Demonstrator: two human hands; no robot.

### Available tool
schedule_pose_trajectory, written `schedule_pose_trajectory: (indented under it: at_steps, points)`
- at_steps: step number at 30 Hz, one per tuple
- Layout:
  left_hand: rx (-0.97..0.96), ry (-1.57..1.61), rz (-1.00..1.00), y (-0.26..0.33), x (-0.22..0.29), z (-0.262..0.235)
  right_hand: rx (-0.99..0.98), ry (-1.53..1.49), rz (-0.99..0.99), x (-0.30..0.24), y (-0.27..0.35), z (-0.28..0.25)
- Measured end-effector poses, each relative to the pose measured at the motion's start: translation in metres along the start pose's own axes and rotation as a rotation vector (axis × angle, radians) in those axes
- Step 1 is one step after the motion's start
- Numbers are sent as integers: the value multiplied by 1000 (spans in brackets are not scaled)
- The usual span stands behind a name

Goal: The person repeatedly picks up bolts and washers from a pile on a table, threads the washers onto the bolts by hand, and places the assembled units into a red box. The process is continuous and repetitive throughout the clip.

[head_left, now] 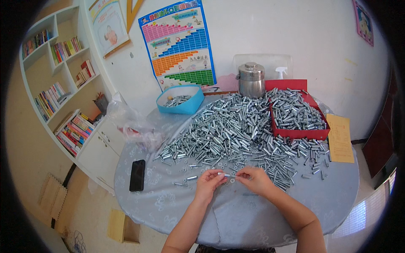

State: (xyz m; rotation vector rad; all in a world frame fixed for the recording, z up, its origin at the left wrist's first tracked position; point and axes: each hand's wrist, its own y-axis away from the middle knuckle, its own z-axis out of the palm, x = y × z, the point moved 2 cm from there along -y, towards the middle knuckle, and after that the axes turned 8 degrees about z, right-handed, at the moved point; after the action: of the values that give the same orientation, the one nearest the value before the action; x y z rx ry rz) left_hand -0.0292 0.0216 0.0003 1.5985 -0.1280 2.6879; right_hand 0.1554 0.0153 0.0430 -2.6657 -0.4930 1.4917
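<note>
Between my two hands, just in front of the pile, a thin silver metal bolt (227,175) lies roughly level. My left hand (208,182) pinches its left end between thumb and fingertips. The right end is in the closed fingertips of my right hand (255,180). Beyond them spreads a large heap of silver bolts and metal sleeves (223,130). Small rings, like nuts or washers, lie scattered along its near edge. A few loose metal pieces (192,178) rest left of my left hand.
A red box (299,134) full of metal pieces stands back right, with a yellow paper (341,139) beside it. Back left is a light-blue bin (179,108) holding more pieces. A steel pot (251,82), plastic bag (139,130) and black phone (137,175) are also on the cloth-covered table (168,219).
</note>
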Motion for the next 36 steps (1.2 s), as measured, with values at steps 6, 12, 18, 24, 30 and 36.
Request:
schedule_pose_trajectory:
  at_steps: [6, 12, 18, 24, 30, 36]
  points:
    - [-136, -533, 180, 8, -1, 13, 13, -212, 35, 3, -1, 6]
    - [-85, -602, 302, 8, 0, 13, -124, -662, 70, -1, 0, 22]
    - [84, -423, 334, 3, 20, 6, 41, 350, -294, 33, -10, 22]
    - [73, -317, 283, 2, 20, 1, 49, 424, -295, 24, -10, 26]
    - [69, -261, 153, 1, 11, -3, 6, 132, -22, 23, -10, 25]
    - [53, -151, 61, 1, 6, -3, -140, -653, 288, 26, -12, 31]
